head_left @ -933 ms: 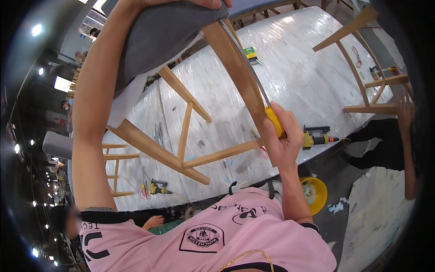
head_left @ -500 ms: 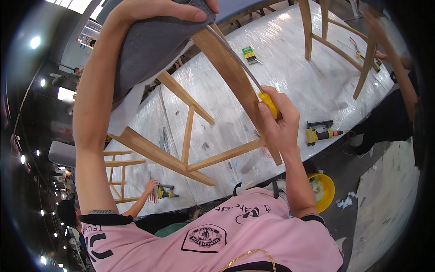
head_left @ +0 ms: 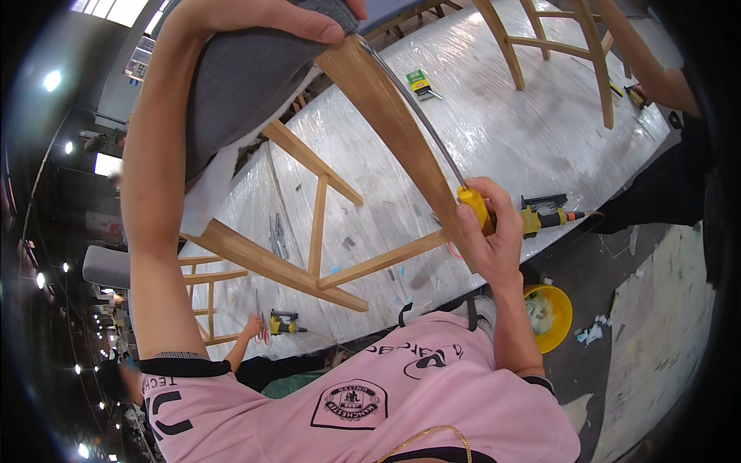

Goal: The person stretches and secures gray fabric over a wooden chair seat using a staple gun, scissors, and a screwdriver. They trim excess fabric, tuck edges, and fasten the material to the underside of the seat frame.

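Note:
My right hand (head_left: 498,235) is closed round the yellow handle of a long screwdriver (head_left: 423,119). Its metal shaft runs up beside a brown wooden leg, and its tip is at the edge of the grey fabric, where I cannot see exactly what it touches. At the top, my left hand (head_left: 289,21) grips the grey padded part (head_left: 247,81) of a chair, thumb on the fabric and other fingers mostly hidden behind. The wooden chair frame (head_left: 390,116) lies tilted, its legs and crossbars pointing toward me, with white lining hanging below the padding.
Clear plastic film covers the worktable (head_left: 494,147). On it are a small green-yellow box (head_left: 419,83) and a yellow-black staple gun (head_left: 544,218); another staple gun (head_left: 284,322) sits left. Co-workers' hands work at both sides, one by another chair (head_left: 552,46). A yellow bucket (head_left: 567,320) stands below.
My right hand and the screwdriver handle have moved down and slightly right; the tip stays near the fabric edge. The chair at upper right has shifted up and left, and the co-worker's arm there has moved.

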`<state>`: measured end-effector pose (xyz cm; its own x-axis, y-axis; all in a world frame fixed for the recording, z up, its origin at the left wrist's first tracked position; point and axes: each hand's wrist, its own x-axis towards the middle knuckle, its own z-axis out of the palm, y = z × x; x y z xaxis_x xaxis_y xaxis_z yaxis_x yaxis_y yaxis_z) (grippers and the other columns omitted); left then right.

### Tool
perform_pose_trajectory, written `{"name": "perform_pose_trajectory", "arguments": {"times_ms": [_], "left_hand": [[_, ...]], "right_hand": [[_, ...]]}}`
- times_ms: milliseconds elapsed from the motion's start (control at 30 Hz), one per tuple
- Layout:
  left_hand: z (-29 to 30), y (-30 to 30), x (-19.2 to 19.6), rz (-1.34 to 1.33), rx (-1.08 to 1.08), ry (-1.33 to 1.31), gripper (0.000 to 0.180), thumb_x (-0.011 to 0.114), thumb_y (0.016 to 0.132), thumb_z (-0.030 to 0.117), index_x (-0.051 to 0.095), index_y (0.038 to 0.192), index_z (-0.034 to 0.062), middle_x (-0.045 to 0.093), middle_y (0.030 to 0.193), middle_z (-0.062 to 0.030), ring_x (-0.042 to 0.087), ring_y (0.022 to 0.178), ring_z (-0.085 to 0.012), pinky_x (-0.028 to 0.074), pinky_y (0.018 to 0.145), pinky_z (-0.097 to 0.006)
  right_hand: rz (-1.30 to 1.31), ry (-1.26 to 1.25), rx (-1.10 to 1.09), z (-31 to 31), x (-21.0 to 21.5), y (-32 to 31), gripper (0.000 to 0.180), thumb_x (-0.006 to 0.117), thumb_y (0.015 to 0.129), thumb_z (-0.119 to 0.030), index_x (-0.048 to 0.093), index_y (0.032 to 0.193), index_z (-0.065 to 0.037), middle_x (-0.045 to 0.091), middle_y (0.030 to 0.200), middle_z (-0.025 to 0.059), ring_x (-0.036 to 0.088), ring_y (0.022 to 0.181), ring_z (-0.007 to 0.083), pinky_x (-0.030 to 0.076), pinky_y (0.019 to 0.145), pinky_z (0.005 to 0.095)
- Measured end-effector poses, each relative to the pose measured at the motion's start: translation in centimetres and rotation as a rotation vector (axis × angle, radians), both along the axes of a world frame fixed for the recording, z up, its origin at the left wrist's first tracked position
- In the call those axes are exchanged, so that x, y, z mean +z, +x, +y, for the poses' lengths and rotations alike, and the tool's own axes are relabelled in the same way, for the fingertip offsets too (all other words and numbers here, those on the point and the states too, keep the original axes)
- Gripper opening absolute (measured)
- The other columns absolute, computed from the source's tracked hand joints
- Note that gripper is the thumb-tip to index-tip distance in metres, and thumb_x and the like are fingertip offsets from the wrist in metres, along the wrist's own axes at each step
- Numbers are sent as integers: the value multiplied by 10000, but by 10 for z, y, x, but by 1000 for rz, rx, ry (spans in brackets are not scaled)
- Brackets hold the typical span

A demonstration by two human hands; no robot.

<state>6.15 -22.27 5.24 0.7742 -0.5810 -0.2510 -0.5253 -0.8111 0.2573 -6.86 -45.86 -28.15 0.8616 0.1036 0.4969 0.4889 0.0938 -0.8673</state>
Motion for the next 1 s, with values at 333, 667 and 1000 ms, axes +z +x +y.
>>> {"name": "perform_pose_trajectory", "arguments": {"times_ms": [333, 667, 1000], "left_hand": [[-1, 1, -1, 25, -49, -24, 395, 860, 817, 230, 742, 1125, 12, 732, 1094, -78, 657, 1053, -165, 498, 951, -300], [0, 3, 2, 21, -12, -12, 402, 869, 815, 231, 743, 1130, 16, 730, 1107, -70, 656, 1049, -155, 504, 945, -298], [-3, 0, 3, 53, 54, -13, 399, 870, 826, 242, 739, 1130, 18, 732, 1065, -54, 664, 992, -138, 522, 893, -283]], "right_hand": [[-33, -10, 8, -6, 7, 9, 301, 718, 970, -125, 660, 1257, -59, 720, 996, 122, 674, 818, 190, 515, 711, 292], [-33, -28, -8, -6, 13, 11, 308, 731, 958, -116, 669, 1254, -58, 716, 973, 120, 662, 782, 184, 502, 677, 286], [-62, -22, -17, -6, 13, 10, 310, 729, 955, -96, 671, 1257, -51, 719, 975, 122, 662, 783, 181, 500, 682, 281]]}}
